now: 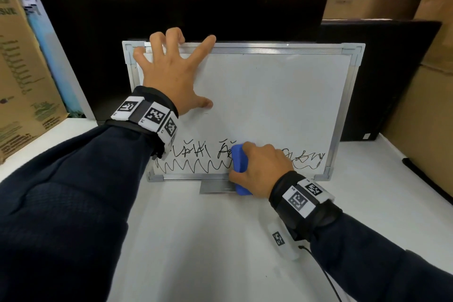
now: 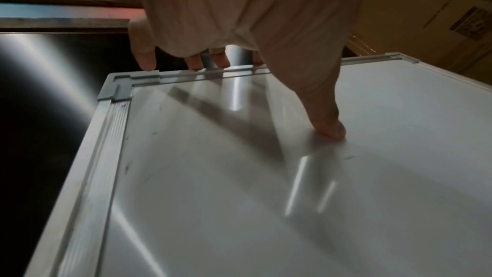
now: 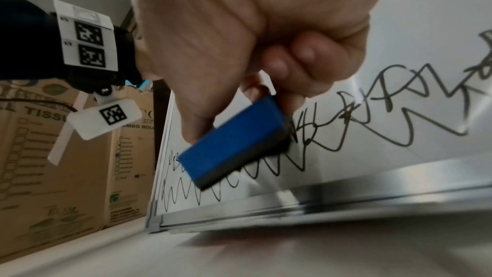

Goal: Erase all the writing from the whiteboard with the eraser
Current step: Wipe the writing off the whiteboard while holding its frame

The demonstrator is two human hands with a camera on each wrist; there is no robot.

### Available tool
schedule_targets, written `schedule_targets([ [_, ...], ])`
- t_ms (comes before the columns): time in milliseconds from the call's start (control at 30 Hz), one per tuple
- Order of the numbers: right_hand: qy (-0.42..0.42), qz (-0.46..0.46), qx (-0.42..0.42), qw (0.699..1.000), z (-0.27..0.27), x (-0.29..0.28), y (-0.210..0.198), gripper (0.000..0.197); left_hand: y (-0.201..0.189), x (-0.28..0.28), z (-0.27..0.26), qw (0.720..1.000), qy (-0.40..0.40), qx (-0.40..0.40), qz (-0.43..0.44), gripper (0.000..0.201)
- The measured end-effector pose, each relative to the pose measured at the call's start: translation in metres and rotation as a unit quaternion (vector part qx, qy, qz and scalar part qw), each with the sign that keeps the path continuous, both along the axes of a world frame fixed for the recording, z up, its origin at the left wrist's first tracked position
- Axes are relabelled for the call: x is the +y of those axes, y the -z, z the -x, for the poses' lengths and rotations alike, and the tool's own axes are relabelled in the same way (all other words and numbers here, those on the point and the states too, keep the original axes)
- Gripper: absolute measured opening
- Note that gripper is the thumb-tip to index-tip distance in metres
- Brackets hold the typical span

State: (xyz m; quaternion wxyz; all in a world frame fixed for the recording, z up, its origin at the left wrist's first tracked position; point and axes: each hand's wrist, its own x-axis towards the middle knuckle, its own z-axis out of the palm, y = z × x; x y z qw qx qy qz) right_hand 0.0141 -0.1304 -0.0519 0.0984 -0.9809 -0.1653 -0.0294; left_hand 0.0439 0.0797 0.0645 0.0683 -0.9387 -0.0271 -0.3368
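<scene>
A metal-framed whiteboard (image 1: 269,95) leans upright on the white table. Black scribbles and a zigzag line (image 1: 196,165) run along its bottom strip; the upper part is blank. My right hand (image 1: 259,169) grips a blue eraser (image 1: 240,167) and presses its dark felt side (image 3: 239,167) against the writing near the bottom middle. My left hand (image 1: 171,73) lies spread on the board's upper left, fingertips (image 2: 145,58) hooked over the top frame and thumb (image 2: 330,127) pressing on the white surface.
Black panels (image 1: 171,7) stand behind the board. Cardboard boxes (image 1: 19,81) flank the left and right (image 1: 429,105) sides. A small metal tray (image 1: 215,187) juts out under the board's bottom edge. The white table (image 1: 196,240) stretches toward me.
</scene>
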Motion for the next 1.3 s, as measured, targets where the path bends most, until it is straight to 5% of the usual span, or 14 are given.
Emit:
schedule_targets([
  [167,-0.001,-0.055,-0.034,0.998,-0.001,0.005,0.0,0.052,0.001,0.002,-0.001,1.0,-0.002,0.0,0.025,0.116],
  [633,-0.025,0.011,-0.024,0.999,0.0,0.021,-0.001,0.052,0.013,0.019,0.003,0.998,0.029,-0.033,0.049,0.112],
  [767,-0.043,0.029,0.002,0.999,-0.001,0.021,0.002,0.042,0.047,0.043,0.017,0.981,0.002,-0.103,0.164,0.103],
  [833,-0.045,0.018,-0.022,0.999,-0.001,0.022,0.001,0.044,0.068,0.053,0.023,0.936,0.047,-0.138,0.32,0.093],
  [933,-0.03,-0.009,-0.064,0.997,0.0,0.027,-0.002,0.056,0.099,0.064,0.027,0.825,0.092,-0.095,0.55,0.061],
  [1033,-0.014,-0.012,-0.06,0.998,0.0,0.031,-0.004,0.058,0.12,0.073,0.028,0.762,0.101,-0.073,0.636,0.025],
  [1233,-0.022,0.021,-0.025,0.999,0.001,0.035,0.001,0.059,0.124,0.07,0.041,0.688,0.102,-0.029,0.718,0.039],
  [1300,-0.019,-0.025,-0.044,0.999,0.002,0.036,-0.001,0.06,0.126,0.072,0.04,0.634,0.126,-0.025,0.763,0.039],
])
